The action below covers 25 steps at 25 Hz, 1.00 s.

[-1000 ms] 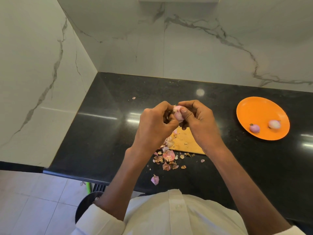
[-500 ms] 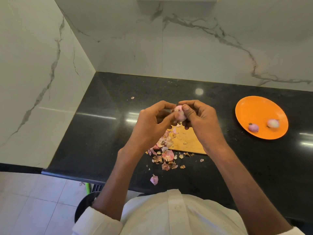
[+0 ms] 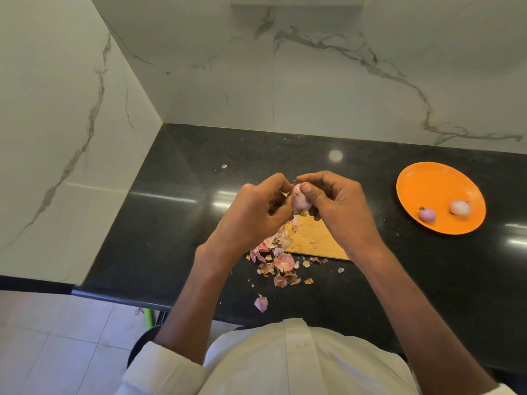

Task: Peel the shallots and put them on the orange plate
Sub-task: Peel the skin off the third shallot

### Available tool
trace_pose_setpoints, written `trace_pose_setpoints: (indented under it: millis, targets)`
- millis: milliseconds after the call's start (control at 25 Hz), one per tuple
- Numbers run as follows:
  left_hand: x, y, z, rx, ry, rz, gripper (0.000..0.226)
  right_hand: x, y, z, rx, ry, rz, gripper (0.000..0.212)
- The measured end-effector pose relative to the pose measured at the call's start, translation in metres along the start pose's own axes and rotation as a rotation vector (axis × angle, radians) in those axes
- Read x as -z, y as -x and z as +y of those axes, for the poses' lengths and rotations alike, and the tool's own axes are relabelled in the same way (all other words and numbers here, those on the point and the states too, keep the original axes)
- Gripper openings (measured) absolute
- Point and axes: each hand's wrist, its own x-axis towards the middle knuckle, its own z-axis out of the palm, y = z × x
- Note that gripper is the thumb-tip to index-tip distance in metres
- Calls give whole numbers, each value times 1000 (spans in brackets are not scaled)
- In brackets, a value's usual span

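While a shallot [image 3: 300, 201] is pinched between the curled fingers of the left hand [image 3: 256, 212] and the thumb and fingers of the right hand [image 3: 339, 206], it is held above the far end of a wooden board [image 3: 316, 240] on the black desk [image 3: 176, 223]. Its long axis is seen running roughly upright between the two thumbs. Loose skins [image 3: 281, 263] are scattered below. The orange plate [image 3: 440, 189], already carrying two peeled shallots [image 3: 427, 215], lies well apart to the right, nearer the right hand, with open desk between.
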Motion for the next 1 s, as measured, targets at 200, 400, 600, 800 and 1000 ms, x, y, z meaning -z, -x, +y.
trace_pose_setpoints:
  millis: [200, 400, 600, 800, 1000]
  targets:
    - [-23, -3, 14, 210, 57, 256, 14, -5, -2, 1, 20, -4, 15, 19]
    - [-26, -5, 23, 330, 357, 333, 14, -8, -3, 3, 11, -86, 94, 22]
    - [-16, -5, 17, 310, 563, 285, 17, -4, -2, 4, -85, -283, 81, 21]
    - [-23, -3, 20, 249, 459, 378, 13, -6, 0, 3, -171, -486, 60, 22]
    - [-20, -1, 13, 338, 599, 381, 20, -7, 0, 1, -284, -618, 58, 25]
